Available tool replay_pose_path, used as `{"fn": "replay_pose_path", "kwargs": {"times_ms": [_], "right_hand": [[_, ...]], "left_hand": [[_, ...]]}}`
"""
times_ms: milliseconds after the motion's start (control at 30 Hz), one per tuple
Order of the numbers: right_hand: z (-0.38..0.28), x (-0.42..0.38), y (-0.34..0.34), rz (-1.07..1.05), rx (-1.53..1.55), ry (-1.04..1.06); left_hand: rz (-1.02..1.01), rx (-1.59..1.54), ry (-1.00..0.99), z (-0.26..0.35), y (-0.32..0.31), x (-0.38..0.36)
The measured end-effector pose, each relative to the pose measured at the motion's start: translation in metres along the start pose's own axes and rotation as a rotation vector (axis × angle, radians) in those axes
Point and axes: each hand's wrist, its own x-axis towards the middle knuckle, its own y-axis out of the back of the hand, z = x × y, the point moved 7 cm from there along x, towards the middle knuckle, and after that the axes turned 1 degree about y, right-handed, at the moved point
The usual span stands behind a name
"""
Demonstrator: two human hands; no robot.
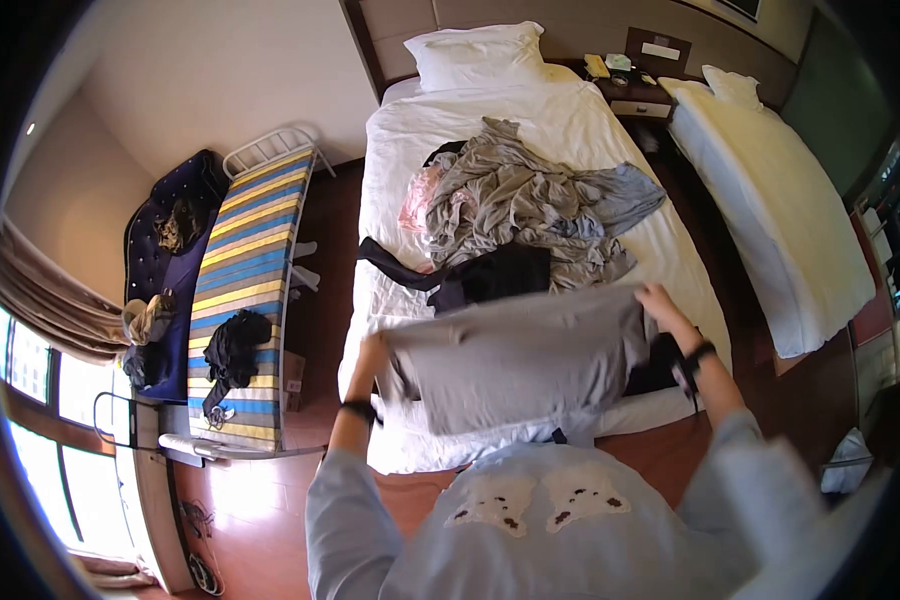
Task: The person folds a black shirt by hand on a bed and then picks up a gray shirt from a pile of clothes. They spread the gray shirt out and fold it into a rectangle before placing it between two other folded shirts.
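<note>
A grey cloth (520, 362) is stretched between my two hands over the foot of the white bed (395, 150). At its upper left corner my left hand (373, 352) is closed on the fabric. The upper right corner is gripped by my right hand (658, 303). Just beyond the cloth lies a black garment (495, 277), partly covered by it. A crumpled heap of grey clothes (530, 195) spreads over the middle of the bed, with a pink garment (420, 197) at its left side. Black fabric (654, 368) shows beside the cloth's right end.
A striped narrow bed (240, 290) with black clothes (235, 350) stands left, beside a dark blue sofa (175, 270) holding more clothes. A white pillow (478, 55) lies at the headboard. Right are a nightstand (638, 105) and a second white bed (770, 200).
</note>
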Motion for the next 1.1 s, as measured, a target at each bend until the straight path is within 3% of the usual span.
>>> {"fn": "replay_pose_path", "kwargs": {"times_ms": [67,100,133,200,233,300,400,600,867,933,1100], "right_hand": [[-0.028,0.048,0.021,0.012,-0.076,-0.080],[-0.011,0.089,0.028,0.212,-0.093,0.057],[-0.059,0.090,0.065,0.261,-0.079,0.071],[-0.119,0.095,0.140,0.603,-0.038,0.356],[-0.172,0.072,0.172,0.639,-0.048,0.554],[-0.220,0.039,0.210,0.753,0.014,0.661],[-0.241,0.011,0.229,0.838,0.048,0.682],[-0.206,-0.004,0.166,0.657,-0.141,0.628],[-0.060,-0.032,-0.010,0.193,-0.221,0.361],[-0.026,-0.049,-0.048,0.030,-0.135,0.212],[0.035,-0.102,-0.117,-0.171,-0.251,0.103]], "left_hand": [[0.239,-0.090,0.024,0.011,0.051,0.048],[0.310,0.001,-0.023,0.048,0.107,0.046],[0.455,-0.080,-0.093,0.021,0.121,0.086],[0.666,-0.366,-0.055,0.092,0.246,0.031],[0.786,-0.345,-0.179,0.105,0.283,0.022],[0.970,-0.306,-0.205,0.122,0.335,-0.008],[1.017,-0.255,-0.323,0.136,0.361,-0.044],[0.917,-0.078,-0.252,0.103,0.280,-0.050],[0.374,-0.029,0.036,0.050,0.062,-0.060],[0.280,-0.011,0.062,0.021,-0.007,-0.061],[-0.024,0.108,0.161,0.004,-0.099,-0.094]]}}
